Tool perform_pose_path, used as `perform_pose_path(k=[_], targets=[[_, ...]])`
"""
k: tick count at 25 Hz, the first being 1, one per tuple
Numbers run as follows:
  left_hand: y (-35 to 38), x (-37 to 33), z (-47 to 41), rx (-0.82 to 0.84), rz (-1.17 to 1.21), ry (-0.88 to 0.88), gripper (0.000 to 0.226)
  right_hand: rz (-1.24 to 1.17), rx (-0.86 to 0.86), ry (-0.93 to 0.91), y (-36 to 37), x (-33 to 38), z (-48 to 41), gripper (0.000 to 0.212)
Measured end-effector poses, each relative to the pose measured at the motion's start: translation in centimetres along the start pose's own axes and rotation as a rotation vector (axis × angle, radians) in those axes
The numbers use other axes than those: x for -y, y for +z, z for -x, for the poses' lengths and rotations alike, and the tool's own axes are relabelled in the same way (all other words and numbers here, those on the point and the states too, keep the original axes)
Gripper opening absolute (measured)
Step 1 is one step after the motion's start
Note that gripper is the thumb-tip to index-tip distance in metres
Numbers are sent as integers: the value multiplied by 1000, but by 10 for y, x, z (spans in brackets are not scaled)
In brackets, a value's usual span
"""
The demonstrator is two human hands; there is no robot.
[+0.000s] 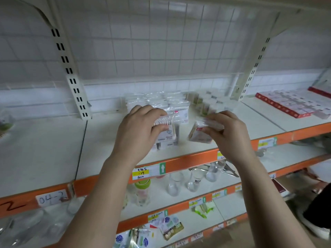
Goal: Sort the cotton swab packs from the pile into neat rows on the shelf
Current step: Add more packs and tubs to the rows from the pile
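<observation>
In the head view, our left hand [141,129] has its grip clamped on a clear swab pack [165,125]. The fingers curl over its top edge, and the white swab tips show through the wrap. The pack stands upright over a few loose packs [165,143] at the front of the shelf [107,140]. Our right hand [227,133] pinches a second pack [201,132] by its upper edge, tilted and low over the shelf just beside the first; we cannot tell whether its corner touches the board. Behind both hands, tidy rows of packs [157,102] already stand near the back wall, with small jars [207,104] to their right and red boxes [286,104] further along. Glasses [193,179] stand on the shelf below.

We judge these packs to be very light, with thin, slick film that crinkles and gives under pressure. The swab bundle inside gives the only stiffness. We would take hold across the flat faces at the middle of the bundle rather than by the loose film edge, which could slip or let the pack swing.
</observation>
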State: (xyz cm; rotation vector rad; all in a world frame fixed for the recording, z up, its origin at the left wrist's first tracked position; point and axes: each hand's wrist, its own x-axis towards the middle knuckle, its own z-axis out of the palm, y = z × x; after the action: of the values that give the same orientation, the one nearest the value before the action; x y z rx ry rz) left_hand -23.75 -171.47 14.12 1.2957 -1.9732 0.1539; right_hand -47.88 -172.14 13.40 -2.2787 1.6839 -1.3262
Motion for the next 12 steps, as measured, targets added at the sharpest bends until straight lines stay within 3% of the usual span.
perform_pose_path(k=[5, 12], targets=[[14, 14, -32, -30, 35, -57, 28, 58, 57, -52, 32, -31, -47, 25], [28, 45, -72, -46, 57, -98, 29, 45, 130, 23, 85, -57, -87, 25]])
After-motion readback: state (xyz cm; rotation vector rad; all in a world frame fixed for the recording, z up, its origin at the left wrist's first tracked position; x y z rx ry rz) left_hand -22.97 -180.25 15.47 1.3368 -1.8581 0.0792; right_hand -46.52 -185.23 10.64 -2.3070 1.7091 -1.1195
